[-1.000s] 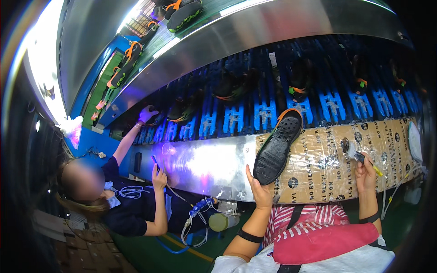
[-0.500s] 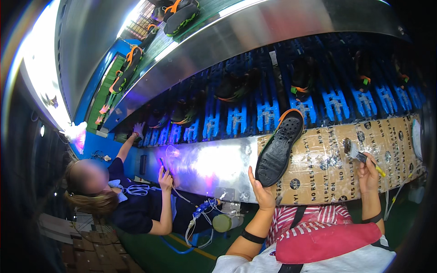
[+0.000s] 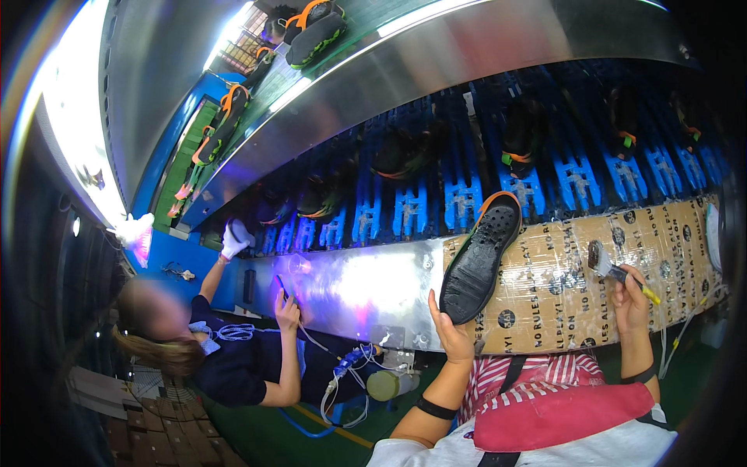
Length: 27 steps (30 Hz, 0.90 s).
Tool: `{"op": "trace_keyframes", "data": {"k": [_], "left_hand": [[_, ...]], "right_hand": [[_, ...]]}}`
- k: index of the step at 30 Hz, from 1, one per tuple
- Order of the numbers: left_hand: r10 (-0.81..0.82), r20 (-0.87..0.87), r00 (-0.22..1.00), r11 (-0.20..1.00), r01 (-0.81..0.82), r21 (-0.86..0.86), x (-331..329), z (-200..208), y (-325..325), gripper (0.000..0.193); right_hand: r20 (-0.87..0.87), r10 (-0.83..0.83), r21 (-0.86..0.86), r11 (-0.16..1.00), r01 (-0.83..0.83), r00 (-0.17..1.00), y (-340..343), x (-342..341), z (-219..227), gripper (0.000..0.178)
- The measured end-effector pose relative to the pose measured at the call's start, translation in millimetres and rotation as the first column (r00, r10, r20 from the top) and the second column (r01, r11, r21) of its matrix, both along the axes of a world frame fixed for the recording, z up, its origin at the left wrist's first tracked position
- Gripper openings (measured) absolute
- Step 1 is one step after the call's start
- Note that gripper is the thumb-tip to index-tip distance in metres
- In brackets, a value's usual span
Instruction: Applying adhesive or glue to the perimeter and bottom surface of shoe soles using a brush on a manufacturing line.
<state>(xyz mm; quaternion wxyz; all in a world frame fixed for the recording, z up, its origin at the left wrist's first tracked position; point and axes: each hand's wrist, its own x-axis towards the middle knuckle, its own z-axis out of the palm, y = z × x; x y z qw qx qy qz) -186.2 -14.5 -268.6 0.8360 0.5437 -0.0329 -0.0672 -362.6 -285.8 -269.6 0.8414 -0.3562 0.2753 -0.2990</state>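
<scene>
A shoe [image 3: 482, 261] stands tilted over the cardboard's left edge, its black, dimpled sole turned toward me and looking wet and glossy. Orange and green trim shows along its rim. My left hand [image 3: 454, 336] grips it at the lower end, thumb up along the side; the fingers behind it are hidden. In my right hand [image 3: 632, 303] is a brush [image 3: 615, 269] with a dark handle, a pale ferrule and dark, clumped bristles pointing up and left. The brush is held over the right part of the cardboard, apart from the shoe.
Printed cardboard [image 3: 560, 288] covers the bench before me; bare metal bench [image 3: 373, 288] continues left. Beyond runs a conveyor of blue slats [image 3: 408, 212] carrying several shoes. A metal housing [image 3: 467, 47] spans above it. At left, a co-worker [image 3: 241, 350] holds a thin tool with a hose.
My left hand and the shoe have hardly moved; the sole has tilted slightly and shines more evenly. The brush stays about where it was. The co-worker's gloved far hand has drawn back from the slats.
</scene>
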Motion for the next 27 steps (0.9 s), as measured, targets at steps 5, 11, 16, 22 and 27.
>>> {"op": "trace_keyframes", "data": {"k": [5,11,16,22,27], "left_hand": [[-0.009,0.021,1.000,0.998,0.007,0.063,-1.3,-13.9,4.2,0.062],[-0.011,-0.002,1.000,1.000,0.011,0.029,-4.6,-8.8,1.9,0.061],[-0.010,-0.048,0.999,1.000,0.008,-0.026,-6.8,-7.0,4.7,0.065],[0.016,-0.036,0.999,0.998,-0.018,-0.058,-6.3,-3.0,7.2,0.062],[0.003,-0.015,1.000,0.997,-0.004,-0.077,-2.6,-1.4,6.0,0.064]], "right_hand": [[-0.023,-0.008,-0.004,1.000,0.008,1.000,0.2,-3.7,-1.0,0.033],[-0.047,-0.008,-0.004,1.000,0.008,0.999,1.3,-3.4,-3.9,0.032],[-0.055,-0.008,0.004,1.000,0.008,0.998,3.5,-2.1,-6.0,0.032],[-0.045,0.033,-0.006,0.999,-0.034,0.998,6.9,4.7,-3.8,0.032],[-0.046,0.041,-0.032,0.999,-0.043,0.998,5.1,8.2,-2.7,0.031]]}}
